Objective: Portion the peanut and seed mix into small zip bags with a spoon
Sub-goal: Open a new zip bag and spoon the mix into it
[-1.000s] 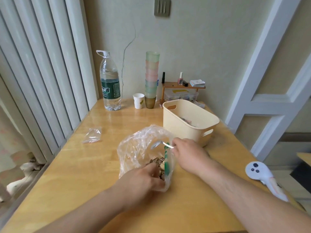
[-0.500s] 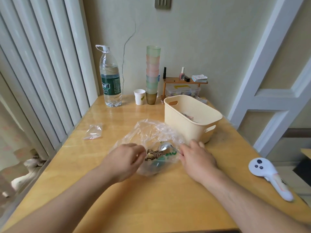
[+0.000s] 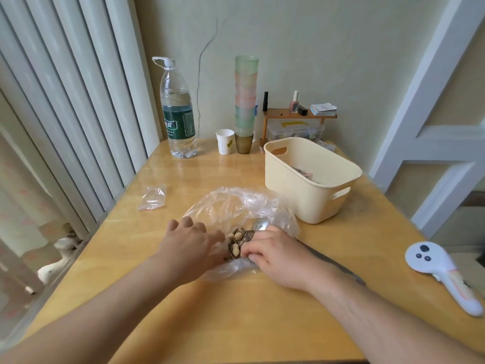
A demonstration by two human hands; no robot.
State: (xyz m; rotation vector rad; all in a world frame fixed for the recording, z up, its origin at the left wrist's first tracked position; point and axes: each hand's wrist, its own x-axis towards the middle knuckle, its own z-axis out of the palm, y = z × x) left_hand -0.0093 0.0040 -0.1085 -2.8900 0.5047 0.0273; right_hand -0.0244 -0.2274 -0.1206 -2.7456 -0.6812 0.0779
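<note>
Wooden table [image 3: 236,311], glossy. Crinkled clear bag [image 3: 236,206] at centre holds peanut/seed mix [image 3: 240,241]. Left hand [image 3: 191,245] lies on the bag, fingers spread. Right hand [image 3: 278,256] curls, pinching plastic; spoon [image 3: 261,224] bowl shiny, handle hidden. Small zip bag [image 3: 153,197] flat at 10 o'clock. Cream basket [image 3: 309,195] at 2, contents unclear.

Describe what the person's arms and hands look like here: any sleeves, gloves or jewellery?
Both forearms are bare as far as the frame shows; no sleeves are in view. The left hand and right hand wear no gloves, and no rings, watch or bracelet show. No markings or cables show on either arm.
</note>
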